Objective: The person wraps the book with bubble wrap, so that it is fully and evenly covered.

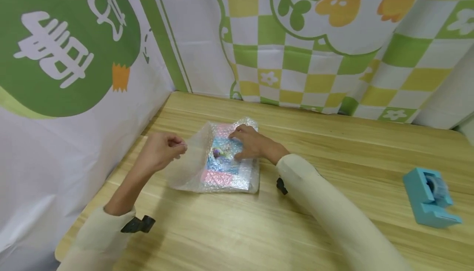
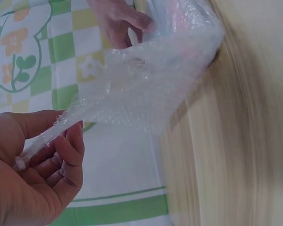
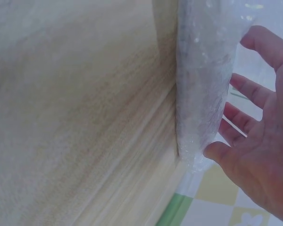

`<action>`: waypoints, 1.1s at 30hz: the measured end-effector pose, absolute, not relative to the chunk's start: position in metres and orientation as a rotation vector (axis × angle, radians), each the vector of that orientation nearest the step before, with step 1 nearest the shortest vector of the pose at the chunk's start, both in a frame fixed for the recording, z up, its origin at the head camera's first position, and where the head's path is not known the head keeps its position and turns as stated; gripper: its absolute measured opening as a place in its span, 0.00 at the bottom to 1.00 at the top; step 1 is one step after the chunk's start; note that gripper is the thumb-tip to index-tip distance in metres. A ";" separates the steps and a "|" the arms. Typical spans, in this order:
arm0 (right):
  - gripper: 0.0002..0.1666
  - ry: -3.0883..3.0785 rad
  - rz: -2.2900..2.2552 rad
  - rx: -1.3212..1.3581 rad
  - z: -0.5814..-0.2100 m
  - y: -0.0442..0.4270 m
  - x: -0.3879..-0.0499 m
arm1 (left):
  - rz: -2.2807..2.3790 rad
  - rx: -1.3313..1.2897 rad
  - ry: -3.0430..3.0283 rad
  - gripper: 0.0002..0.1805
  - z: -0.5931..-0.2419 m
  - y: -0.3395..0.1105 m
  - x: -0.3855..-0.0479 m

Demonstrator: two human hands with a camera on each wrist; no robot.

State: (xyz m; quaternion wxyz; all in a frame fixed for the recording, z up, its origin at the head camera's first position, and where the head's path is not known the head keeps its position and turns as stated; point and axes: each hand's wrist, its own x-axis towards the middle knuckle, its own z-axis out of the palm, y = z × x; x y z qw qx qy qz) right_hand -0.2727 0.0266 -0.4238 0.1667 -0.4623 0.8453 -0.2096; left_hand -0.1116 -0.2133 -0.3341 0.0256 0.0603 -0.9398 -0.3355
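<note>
Two hands, apart: left hand (image 1: 161,152), left of centre, pinches bubble wrap (image 1: 193,168); right hand (image 1: 253,143), fingers spread, touches wrapped pink-and-blue item (image 1: 226,166) mid-frame. Item's probably flat; glare hides detail.

Tape dispenser (image 1: 423,199), wooden table (image 1: 355,168), checked cloth (image 1: 296,59)

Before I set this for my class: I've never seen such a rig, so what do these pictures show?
No machine here: a person is working bare-handed. One picture comes from a camera on the head; the others come from the left and right wrist cameras. On the wooden table lie a flat, colourful item in bubble wrap and a blue tape dispenser. The left hand pinches a raised edge of the wrap; the right hand, fingers spread, touches the wrapped item.
</note>
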 end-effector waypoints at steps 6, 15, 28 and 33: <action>0.41 2.411 -0.587 -1.321 -0.426 0.026 -0.274 | -1.058 0.090 -2.884 0.06 -0.333 -0.201 -0.119; 0.41 2.419 -0.590 -1.323 -0.427 0.025 -0.274 | -1.101 0.042 -2.904 0.07 -0.339 -0.175 -0.130; 0.42 2.425 -0.580 -1.301 -0.425 0.025 -0.273 | -0.888 -0.211 -3.010 0.07 -0.355 -0.140 -0.151; 0.41 2.434 -0.587 -1.312 -0.424 0.025 -0.272 | -0.834 -0.211 -3.021 0.07 -0.365 -0.125 -0.156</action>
